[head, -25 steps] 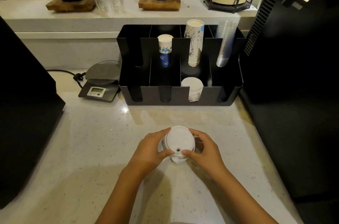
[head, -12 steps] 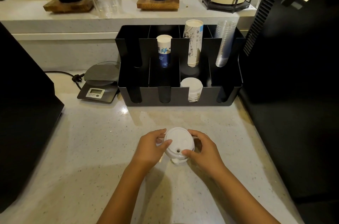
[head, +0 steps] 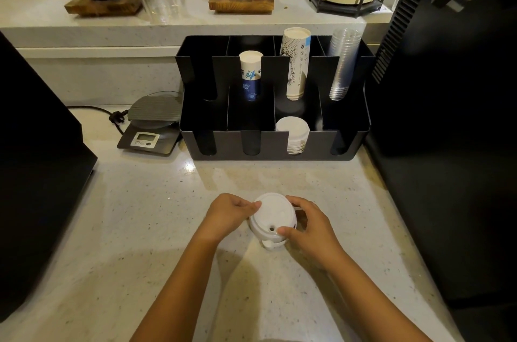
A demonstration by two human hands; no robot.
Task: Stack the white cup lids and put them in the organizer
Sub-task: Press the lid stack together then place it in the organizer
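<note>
A stack of white cup lids (head: 272, 217) stands on the counter in front of me, the top lid showing a small sip hole. My left hand (head: 228, 215) grips its left side and my right hand (head: 309, 225) cups its right side with the thumb on the front rim. Behind it sits the black organizer (head: 268, 145). Another stack of white lids (head: 292, 133) lies in its front row, third slot from the left. The other front slots look unfilled.
The organizer's back row holds two stacks of paper cups (head: 296, 61) and clear plastic cups (head: 342, 61). A grey digital scale (head: 151, 123) sits left of it. Black machines flank the counter at left (head: 33, 159) and right (head: 447, 117).
The stack now rests a little lower between my hands. Both hands keep their hold, with fingers shifted slightly around the rim.
</note>
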